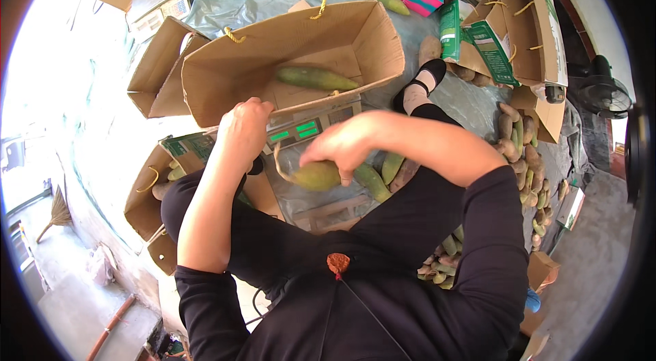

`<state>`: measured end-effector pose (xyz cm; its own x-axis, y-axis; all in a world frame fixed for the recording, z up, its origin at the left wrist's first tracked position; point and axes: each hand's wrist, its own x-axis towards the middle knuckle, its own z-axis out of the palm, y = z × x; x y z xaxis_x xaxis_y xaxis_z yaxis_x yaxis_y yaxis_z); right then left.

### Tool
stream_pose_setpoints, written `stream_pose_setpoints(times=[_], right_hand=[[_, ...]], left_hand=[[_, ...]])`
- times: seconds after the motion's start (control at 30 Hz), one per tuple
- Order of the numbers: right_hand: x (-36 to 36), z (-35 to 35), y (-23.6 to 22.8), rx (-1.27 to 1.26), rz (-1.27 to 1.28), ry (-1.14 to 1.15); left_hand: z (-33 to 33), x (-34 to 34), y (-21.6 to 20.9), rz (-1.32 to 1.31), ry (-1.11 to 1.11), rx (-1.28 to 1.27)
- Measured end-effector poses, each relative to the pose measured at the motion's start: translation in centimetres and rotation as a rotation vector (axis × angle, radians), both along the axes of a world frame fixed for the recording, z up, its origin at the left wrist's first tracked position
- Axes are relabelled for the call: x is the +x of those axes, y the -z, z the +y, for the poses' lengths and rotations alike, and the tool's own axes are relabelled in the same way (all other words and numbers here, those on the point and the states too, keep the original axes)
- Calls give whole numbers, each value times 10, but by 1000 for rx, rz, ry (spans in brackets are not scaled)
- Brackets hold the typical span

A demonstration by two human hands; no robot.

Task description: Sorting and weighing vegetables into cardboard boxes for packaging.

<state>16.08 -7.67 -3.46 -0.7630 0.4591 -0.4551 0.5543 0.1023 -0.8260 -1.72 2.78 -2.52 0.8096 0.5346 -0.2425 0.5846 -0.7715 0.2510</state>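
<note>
Just in front of the scale (294,131), the right hand (342,149) grasps 1 green gourd (316,176) from above, thumb near its right end. The left hand (246,125) is at the near rim of the box (239,81); whether it clasps that edge or merely rests there, I cannot tell. Inside lies 1 longer gourd (318,78). Smooth skin could let the held gourd slip; its thin stalk (279,163) might catch the rim and snap; leaning on the box could tip it.
</note>
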Motion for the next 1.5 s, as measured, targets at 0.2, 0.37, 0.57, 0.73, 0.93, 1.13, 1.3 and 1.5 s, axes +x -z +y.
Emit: stream_pose_setpoints(times=[0.2,0.37,0.57,0.73,0.93,1.13,1.3,1.5], right_hand=[[43,15,-116,160,539,700],[38,55,-79,542,330,1081],[-16,93,10,388,-400,778],[-10,84,33,371,-360,772],[28,46,-66,487,-17,757],[119,-63,-83,671,151,1547],[146,-162,41,456,119,2090],[51,-262,228,195,-448,1786]], left_hand=[[-2,-7,3,-61,-16,1],[-5,2,-2,56,24,-22],[-4,-6,1,40,31,-41],[-5,2,-3,-70,50,-41],[1,-9,-6,18,-15,-41],[-8,1,-10,52,-28,-53],[-10,0,-9,33,-13,-52],[-13,5,-13,17,-27,-59]])
